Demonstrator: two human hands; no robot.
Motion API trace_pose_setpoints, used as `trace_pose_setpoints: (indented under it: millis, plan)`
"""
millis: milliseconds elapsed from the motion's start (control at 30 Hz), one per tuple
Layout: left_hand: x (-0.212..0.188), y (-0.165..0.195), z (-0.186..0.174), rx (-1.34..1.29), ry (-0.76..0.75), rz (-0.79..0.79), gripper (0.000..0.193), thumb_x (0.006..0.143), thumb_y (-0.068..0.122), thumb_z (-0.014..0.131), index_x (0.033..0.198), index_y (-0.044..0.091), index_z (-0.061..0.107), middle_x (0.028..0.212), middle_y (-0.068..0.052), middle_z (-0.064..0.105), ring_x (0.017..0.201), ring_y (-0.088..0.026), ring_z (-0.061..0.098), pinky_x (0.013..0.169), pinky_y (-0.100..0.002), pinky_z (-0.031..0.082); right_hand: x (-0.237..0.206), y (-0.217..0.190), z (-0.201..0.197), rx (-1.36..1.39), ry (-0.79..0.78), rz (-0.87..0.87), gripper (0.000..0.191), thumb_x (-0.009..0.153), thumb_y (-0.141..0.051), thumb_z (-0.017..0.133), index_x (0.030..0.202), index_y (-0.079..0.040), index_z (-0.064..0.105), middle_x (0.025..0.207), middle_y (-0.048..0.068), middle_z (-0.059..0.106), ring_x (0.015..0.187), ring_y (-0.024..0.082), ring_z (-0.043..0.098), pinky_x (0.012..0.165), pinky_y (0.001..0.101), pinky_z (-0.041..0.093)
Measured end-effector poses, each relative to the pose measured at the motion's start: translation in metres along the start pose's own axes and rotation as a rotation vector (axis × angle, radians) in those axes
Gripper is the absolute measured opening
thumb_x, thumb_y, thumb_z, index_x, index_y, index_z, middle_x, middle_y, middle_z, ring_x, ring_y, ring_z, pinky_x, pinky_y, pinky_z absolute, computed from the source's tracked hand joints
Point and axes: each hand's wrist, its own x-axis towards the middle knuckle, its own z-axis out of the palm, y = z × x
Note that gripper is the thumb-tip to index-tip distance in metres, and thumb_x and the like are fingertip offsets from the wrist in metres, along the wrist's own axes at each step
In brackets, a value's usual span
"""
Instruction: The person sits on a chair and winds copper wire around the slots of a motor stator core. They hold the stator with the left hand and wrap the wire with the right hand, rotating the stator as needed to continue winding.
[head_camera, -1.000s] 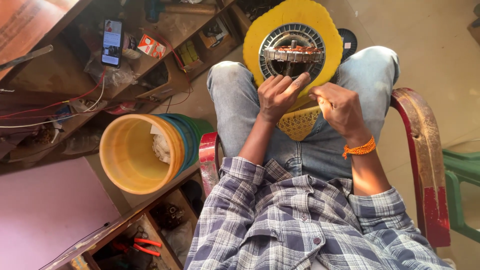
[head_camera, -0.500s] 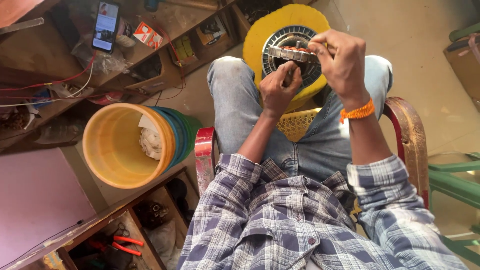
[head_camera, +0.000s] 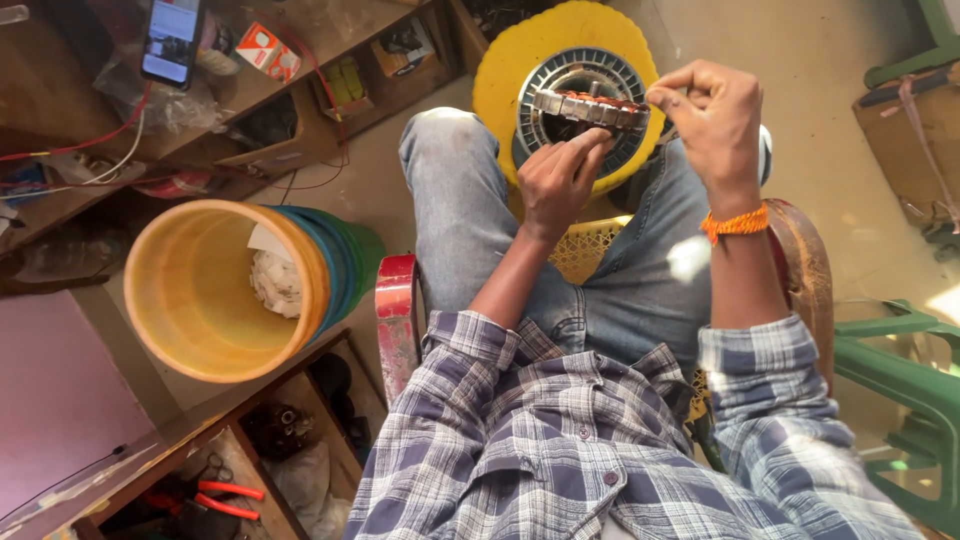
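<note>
head view | round metal motor stator (head_camera: 585, 105) is held over the knees, against a yellow disc (head_camera: 500, 90) | left hand (head_camera: 558, 180) grasps its near rim | right hand (head_camera: 715, 115) is pinched at its right edge; what is pinched cannot be made out | disc's lower part hidden by hands

A wooden shelf (head_camera: 300, 75) was seen well to the left of the left hand (head_camera: 555, 180). On it a phone (head_camera: 172, 40) was propped, with a small red and white box (head_camera: 268, 52) just beside it and red wires (head_camera: 90, 140) trailing across. A clear bag (head_camera: 165, 105) was lying below the phone. On the floor (head_camera: 840, 170), a stack of buckets (head_camera: 240, 290) was lying on its side, below and left of that hand. A green chair (head_camera: 900, 380) was standing on the floor, below and right of the right hand (head_camera: 710, 115).
</note>
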Motion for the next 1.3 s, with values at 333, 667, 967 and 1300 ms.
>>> trace_pose_setpoints:
  millis: [333,667,967,1300]
  plan:
    - [-0.003,-0.005,-0.004,0.239,-0.204,0.187,0.046,0.093,0.011,0.074,0.137,0.02,0.066,0.07,0.002,0.051,0.064,-0.014,0.053,0.064,-0.033,0.044,-0.055,-0.016,0.027,0.123,0.058,-0.023,0.004,0.104,0.002,0.074,0.103,0.004,0.071,0.078,-0.006,0.057,0.07,-0.002,0.045,0.059,0.0213,0.034]
    - [0.006,-0.007,-0.007,0.085,-0.072,0.116,0.014,0.092,0.011,0.078,0.103,0.013,0.071,0.075,0.001,0.064,0.065,-0.013,0.06,0.062,-0.032,0.044,-0.066,-0.03,0.024,-0.017,0.073,-0.192,0.007,0.098,0.002,0.079,0.101,0.001,0.073,0.082,0.002,0.061,0.068,0.006,0.048,0.06,0.0242,0.038]
    - [-0.005,-0.005,0.008,-0.105,0.05,-0.197,0.01,0.092,0.009,0.079,0.098,0.008,0.071,0.066,0.0,0.06,0.054,-0.006,0.054,0.054,-0.026,0.043,-0.015,-0.048,0.012,-0.023,-0.002,-0.18,0.007,0.106,-0.002,0.077,0.104,0.003,0.073,0.088,0.006,0.073,0.073,0.005,0.064,0.061,0.0222,0.044]
    - [-0.006,0.002,0.018,-0.226,0.115,-0.394,0.009,0.092,0.008,0.077,0.095,0.006,0.069,0.061,0.003,0.053,0.054,-0.002,0.047,0.054,-0.024,0.041,0.021,-0.023,0.023,0.075,-0.11,-0.066,0.007,0.104,-0.003,0.075,0.105,0.003,0.074,0.084,0.004,0.072,0.073,0.001,0.062,0.062,0.0191,0.046]
